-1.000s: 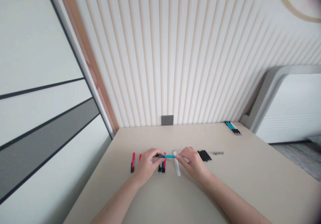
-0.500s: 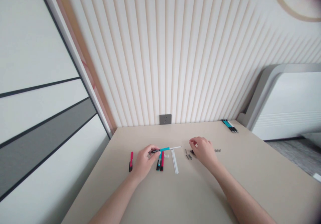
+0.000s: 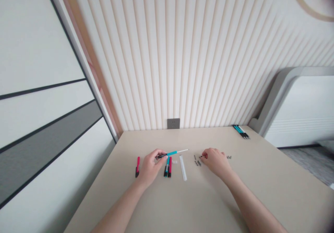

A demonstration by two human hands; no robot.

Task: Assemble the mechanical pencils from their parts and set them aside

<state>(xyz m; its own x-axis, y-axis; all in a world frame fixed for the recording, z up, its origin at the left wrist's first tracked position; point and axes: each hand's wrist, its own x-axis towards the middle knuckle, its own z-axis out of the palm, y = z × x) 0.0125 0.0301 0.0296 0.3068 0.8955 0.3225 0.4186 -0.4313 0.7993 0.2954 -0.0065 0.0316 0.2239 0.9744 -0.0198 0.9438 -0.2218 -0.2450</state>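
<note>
Left hand: the left hand (image 3: 150, 165) is curled, thumb and fingertips pinched shut on the black end of a teal-and-black pen barrel (image 3: 171, 153).
Held barrel: nearly level above the tabletop, teal end pointing right; a thin white refill (image 3: 183, 150) sticks out of that end.
Right hand: the right hand (image 3: 215, 161) is palm down, fingers bent, thumb and forefinger closed on a small dark piece (image 3: 202, 156); whether it is lifted off the surface, cannot tell.
Springs: small grey springs (image 3: 197, 162) lie in a loose group just left of the right fingertips.
Metal bits: small metallic parts (image 3: 229, 157) just beyond the right hand's far side, partly hidden by it.
White sticks: long, thin white refills (image 3: 183, 168) side by side, between the two hands.
Clear bits: tiny whitish pieces (image 3: 174, 162), too small to make out, left of those refills.
Pens, middle: a teal pen (image 3: 166, 167) and a pink pen (image 3: 170, 167), side by side near the left fingertips, black ends toward the wearer.
Pen, left: another pink pen (image 3: 138, 166), just left of the left hand.
Far right corner: a row of pens (image 3: 241, 132), teal ones and a white one, with black lower parts.
Surface: beige tabletop (image 3: 156, 205) against a ribbed wall (image 3: 167, 52); dark grey socket (image 3: 173, 123) low on it.
</note>
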